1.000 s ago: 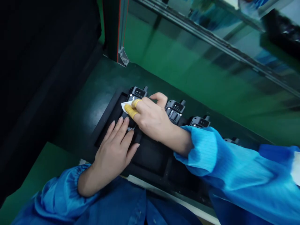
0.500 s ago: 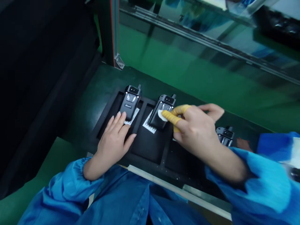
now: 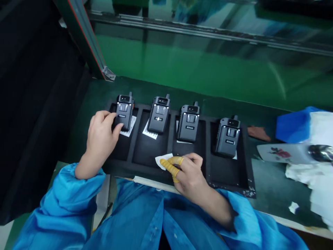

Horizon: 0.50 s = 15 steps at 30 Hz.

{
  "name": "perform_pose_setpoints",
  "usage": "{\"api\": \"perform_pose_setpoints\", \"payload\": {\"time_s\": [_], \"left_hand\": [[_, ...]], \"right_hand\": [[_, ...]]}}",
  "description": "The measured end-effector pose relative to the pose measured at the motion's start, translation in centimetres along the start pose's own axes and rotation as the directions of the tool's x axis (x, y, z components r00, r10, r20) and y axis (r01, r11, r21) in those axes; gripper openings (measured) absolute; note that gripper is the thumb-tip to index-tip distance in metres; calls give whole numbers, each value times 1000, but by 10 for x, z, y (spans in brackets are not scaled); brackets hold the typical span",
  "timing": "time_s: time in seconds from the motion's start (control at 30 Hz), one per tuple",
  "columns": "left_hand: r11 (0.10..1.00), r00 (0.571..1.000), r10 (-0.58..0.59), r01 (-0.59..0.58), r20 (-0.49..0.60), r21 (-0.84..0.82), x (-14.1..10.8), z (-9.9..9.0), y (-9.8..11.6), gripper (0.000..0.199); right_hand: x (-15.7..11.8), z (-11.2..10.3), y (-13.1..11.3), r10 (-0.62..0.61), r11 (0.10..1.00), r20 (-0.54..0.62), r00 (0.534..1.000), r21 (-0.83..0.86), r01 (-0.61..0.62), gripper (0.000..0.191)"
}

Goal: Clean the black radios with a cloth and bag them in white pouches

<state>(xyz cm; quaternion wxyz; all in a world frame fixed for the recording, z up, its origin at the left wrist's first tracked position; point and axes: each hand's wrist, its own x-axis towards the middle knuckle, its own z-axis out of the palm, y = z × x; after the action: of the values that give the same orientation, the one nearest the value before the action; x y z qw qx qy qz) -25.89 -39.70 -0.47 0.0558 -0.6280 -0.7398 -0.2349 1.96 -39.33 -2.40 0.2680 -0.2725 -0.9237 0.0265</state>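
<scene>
Dark handheld radios marked "Riton" lie in the compartments of a black tray, over white printed slips. At the leftmost radio, my left hand has its fingers on the left side and its thumb at the lower edge. My right hand, with yellow finger covers, pinches a white wipe above the tray's near part. Beyond it are the second radio and the third radio. A further radio occupies the right compartment.
To the right of the tray are a brown scrap, a blue box and a white bottle with a flower print. White cloth lies at the far right. A metal-framed post rises at the back left.
My right hand has drawn the wipe off the second radio toward me. My left hand has shifted from lying flat on the leftmost radio to its side. The view has turned rightward.
</scene>
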Motion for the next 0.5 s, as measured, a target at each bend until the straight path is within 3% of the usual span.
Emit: {"api": "perform_pose_setpoints", "payload": {"time_s": [0.1, 0.27, 0.5], "left_hand": [[1000, 998, -21, 22, -51, 9, 6, 3, -2, 11], [996, 994, -86, 83, -61, -36, 9, 5, -4, 23], [996, 997, -66, 64, -35, -61, 8, 6, -3, 15]], "right_hand": [[-7, 2, 1, 23, 999, -50, 999, 43, -20, 24], [-7, 4, 3, 21, 995, -67, 998, 100, -14, 27], [-5, 0, 6, 4, 997, -37, 999, 73, -1, 29]]}}
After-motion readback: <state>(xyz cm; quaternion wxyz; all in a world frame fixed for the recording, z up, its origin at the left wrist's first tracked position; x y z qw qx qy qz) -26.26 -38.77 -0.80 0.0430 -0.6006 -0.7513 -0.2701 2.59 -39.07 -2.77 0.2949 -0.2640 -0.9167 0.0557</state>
